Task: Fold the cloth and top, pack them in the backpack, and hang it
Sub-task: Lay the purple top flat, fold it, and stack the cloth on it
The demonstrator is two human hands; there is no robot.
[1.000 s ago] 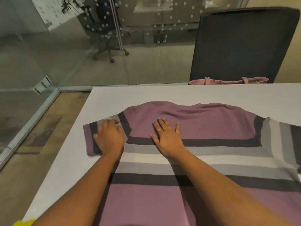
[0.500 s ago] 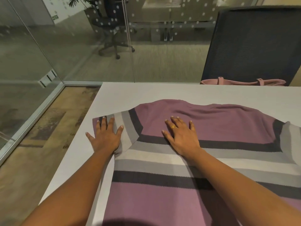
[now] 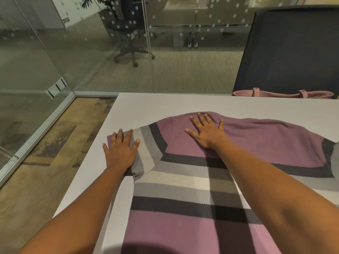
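Note:
A purple top with grey, white and dark stripes lies spread flat on the white table. My left hand rests flat, fingers apart, on the top's left sleeve near the table's left edge. My right hand lies flat with spread fingers on the purple chest area, close to the neckline. Neither hand grips the fabric. The pink backpack shows only its upper edge and straps behind the far table edge, on the chair. The top's right sleeve runs out of view.
A dark mesh office chair stands behind the table at the far right. Glass walls enclose the room at left and back. The table's left edge drops to a wooden floor.
My right hand slid up the top toward the neckline. My left hand opened from curled to flat and spread on the sleeve. The view shifted left.

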